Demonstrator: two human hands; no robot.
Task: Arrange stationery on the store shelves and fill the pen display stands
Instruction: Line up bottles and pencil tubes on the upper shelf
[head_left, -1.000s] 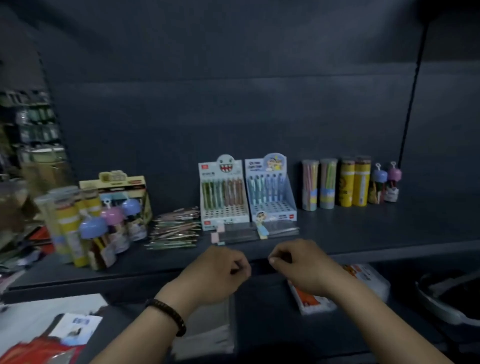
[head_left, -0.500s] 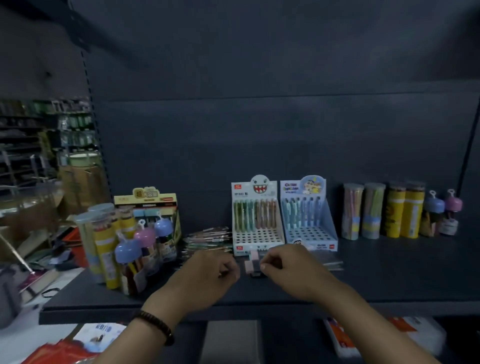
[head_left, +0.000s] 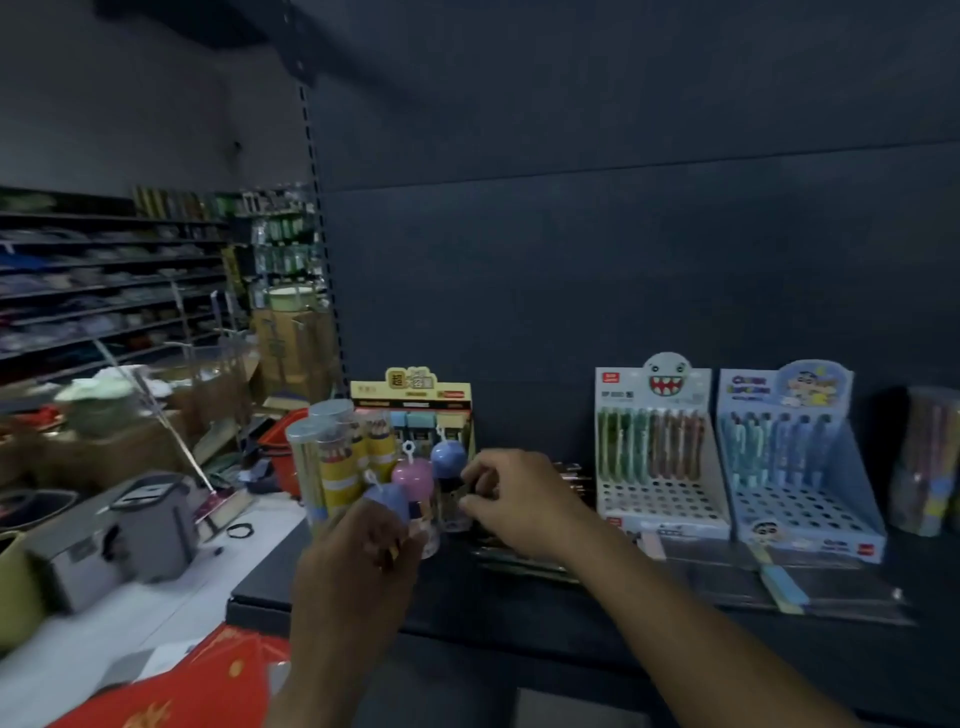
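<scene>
**Both hands at the dome-capped jars**

On the shelf (head_left: 519, 597), the left hand (head_left: 358, 556) curls round the front blue-capped jar (head_left: 387, 501). The right hand (head_left: 519, 499) pinches the rear blue-capped jar (head_left: 448, 460). The pen display stands (head_left: 660, 447) are to its right.

1. Two bare arms reach forward from the bottom of the view. The hands are near each other but do not touch.
2. The left forearm (head_left: 317, 649) rises steeply from the lower edge, just left of centre.
3. The left hand (head_left: 356, 558) shows its back to the camera, with its fingers (head_left: 392, 543) curled forward and away.
4. The right forearm (head_left: 675, 613) crosses diagonally from the lower right corner.
5. The right hand (head_left: 519, 499) sits higher and farther forward than the left. Its knuckles face up, its fingers (head_left: 475, 470) are bent, and thumb and forefinger are drawn toward each other.
6. Both hands are blurred, so it is unclear whether either one grips anything.
</scene>
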